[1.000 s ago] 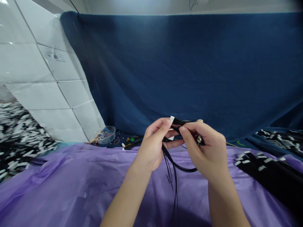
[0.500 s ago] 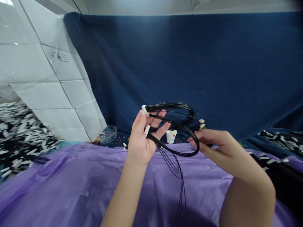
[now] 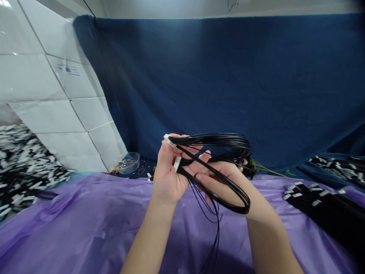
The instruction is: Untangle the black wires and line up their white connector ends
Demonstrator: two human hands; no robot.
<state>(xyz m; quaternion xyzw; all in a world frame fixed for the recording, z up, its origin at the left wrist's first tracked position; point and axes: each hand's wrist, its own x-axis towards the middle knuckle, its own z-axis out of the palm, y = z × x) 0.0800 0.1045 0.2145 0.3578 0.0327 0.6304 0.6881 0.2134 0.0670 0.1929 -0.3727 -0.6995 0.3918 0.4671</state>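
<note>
A bundle of thin black cables (image 3: 219,140) with white connectors at its ends is looped between my hands. My left hand (image 3: 169,175), palm up, grips it near two of these ends. One white connector (image 3: 169,140) sticks up by the thumb and fingertips, and a second white connector (image 3: 177,163) lies against the palm. My right hand (image 3: 224,179) reaches in through the hanging loop, its fingers closed on the cables close to the left palm; the fingertips are partly hidden. Several loose strands dangle below both hands.
Purple sheeting (image 3: 114,228) covers the surface in front. Piles of black cables with white ends lie at the left (image 3: 25,163) and right (image 3: 322,205). Behind stand a clear plastic bowl (image 3: 129,163) with colourful beads around it and a blue cloth (image 3: 213,76). White panels (image 3: 51,114) rise at the left.
My right hand has moved left from the loop's outer bend to the cables by my left palm. The loop now hangs over the right wrist, and the paper cup is hidden.
</note>
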